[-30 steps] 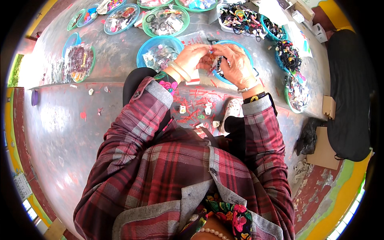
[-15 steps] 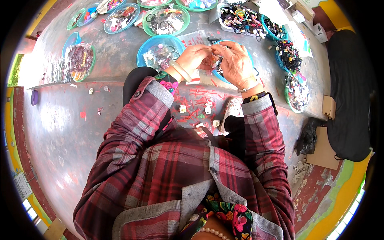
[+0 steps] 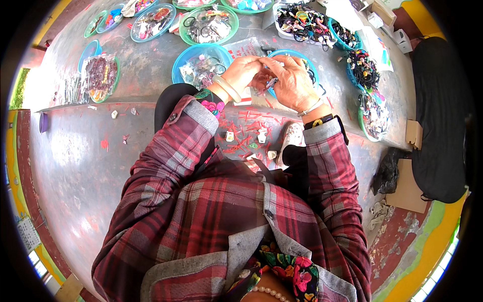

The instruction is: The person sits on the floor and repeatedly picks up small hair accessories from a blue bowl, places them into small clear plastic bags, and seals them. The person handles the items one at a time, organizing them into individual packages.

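Observation:
My left hand [image 3: 242,75] and my right hand [image 3: 293,84] meet at the fingertips, both closed in a pinch. Something small, partly dark and shiny, sits between them, mostly hidden by the fingers. Beneath my right hand is a blue basin [image 3: 316,72], its contents largely covered. Just left of my left hand stands another blue basin [image 3: 177,75] holding clear plastic packets [image 3: 197,69] and dark bands. A printed plastic sheet [image 3: 245,47] lies between these basins.
Farther back are a green basin [image 3: 236,31] of packets and a white tray [image 3: 285,35] heaped with dark hair ties [image 3: 303,22]. More filled basins line the right. Red scraps [image 3: 251,117] litter the floor by my shoe [image 3: 292,137]. A bagged stack [image 3: 100,73] lies at left.
My right hand has turned slightly and its fingers have shifted over the small thing, showing more of the basin behind. My left hand stays nearly in place.

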A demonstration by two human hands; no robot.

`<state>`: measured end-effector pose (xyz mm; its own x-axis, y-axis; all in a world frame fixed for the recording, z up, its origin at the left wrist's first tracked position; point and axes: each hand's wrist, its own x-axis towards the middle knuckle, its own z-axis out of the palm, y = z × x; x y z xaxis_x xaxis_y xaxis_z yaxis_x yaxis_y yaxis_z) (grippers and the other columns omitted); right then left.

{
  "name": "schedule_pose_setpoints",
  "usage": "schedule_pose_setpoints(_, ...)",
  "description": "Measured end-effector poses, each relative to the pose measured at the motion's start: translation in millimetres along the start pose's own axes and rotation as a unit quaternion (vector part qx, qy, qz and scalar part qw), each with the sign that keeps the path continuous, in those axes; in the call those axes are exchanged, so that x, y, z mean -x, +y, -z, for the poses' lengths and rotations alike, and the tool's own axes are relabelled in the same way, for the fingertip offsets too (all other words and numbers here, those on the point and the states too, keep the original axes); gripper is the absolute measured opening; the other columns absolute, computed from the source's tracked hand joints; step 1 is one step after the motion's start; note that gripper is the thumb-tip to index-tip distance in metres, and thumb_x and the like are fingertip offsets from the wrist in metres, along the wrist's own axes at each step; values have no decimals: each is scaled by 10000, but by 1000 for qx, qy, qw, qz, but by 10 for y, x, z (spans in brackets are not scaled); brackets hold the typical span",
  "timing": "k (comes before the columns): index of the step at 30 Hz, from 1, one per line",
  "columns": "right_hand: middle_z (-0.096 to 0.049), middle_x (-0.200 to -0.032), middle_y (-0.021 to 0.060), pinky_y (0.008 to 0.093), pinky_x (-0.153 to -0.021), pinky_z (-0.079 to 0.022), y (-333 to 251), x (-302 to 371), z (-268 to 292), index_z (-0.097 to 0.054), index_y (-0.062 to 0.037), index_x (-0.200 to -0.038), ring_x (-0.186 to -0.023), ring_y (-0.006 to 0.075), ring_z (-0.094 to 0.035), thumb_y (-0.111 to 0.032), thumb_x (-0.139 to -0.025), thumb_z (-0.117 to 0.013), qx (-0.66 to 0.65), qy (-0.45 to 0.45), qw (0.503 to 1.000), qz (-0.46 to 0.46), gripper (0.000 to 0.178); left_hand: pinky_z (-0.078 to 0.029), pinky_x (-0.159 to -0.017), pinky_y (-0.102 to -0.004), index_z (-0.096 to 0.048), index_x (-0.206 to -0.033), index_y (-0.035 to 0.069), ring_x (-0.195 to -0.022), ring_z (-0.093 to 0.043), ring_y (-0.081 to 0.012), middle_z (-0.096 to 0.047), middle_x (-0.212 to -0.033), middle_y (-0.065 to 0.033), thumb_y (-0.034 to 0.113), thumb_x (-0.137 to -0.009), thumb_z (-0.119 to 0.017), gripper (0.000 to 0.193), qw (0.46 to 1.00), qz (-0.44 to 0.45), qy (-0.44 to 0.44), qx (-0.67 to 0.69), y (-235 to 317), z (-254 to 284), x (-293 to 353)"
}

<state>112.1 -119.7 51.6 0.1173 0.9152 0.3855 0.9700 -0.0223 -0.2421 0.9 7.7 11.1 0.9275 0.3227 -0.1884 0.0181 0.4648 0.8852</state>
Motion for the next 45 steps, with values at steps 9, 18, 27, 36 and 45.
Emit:
schedule_pose_setpoints(9,-631,-846,-14,379,-898,-369,53,-19,54,-499,-157,-1176,-986,243,-519,9,-645,-528,-130,48,990,-38,557,-534,-661,-309,-535,-1083,-16,-754,-612,-178,-608,-886,-111,219,-907,-442,308,1000,8,4,22,28,14,-9)
schedule_pose_setpoints(18,-634,-820,-26,374,-880,-387,12,-23,90,-518,-132,-1160,-969,227,-521,-2,-662,-524,-143,58,988,16,515,-537,-618,-318,-538,-1057,-31,-720,-620,-193,-610,-860,-129,194,-895,-448,292,996,1,18,90,62,-4,28)
schedule_pose_setpoints(27,-646,-859,16,381,-867,-398,40,-2,-7,-520,-135,-1153,-969,258,-518,-10,-658,-510,-90,32,995,18,511,-541,-689,-328,-536,-1032,6,-765,-626,-204,-605,-908,-108,202,-902,-456,248,998,9,-40,45,4,50,-1)
schedule_pose_setpoints(36,-627,-902,46,398,-887,-374,-20,-15,55,-513,-124,-1172,-981,274,-513,16,-652,-500,-73,11,997,15,538,-550,-653,-325,-539,-1009,11,-760,-629,-200,-610,-912,-117,210,-913,-426,247,999,6,-19,44,-11,44,-6)
schedule_pose_setpoints(45,-628,-904,35,383,-886,-386,-36,-19,40,-516,-167,-1152,-960,269,-534,-61,-678,-562,-41,23,999,4,488,-555,-666,-339,-523,-1028,-10,-780,-635,-220,-608,-891,-120,189,-910,-413,256,1000,17,-11,18,-21,26,-11)
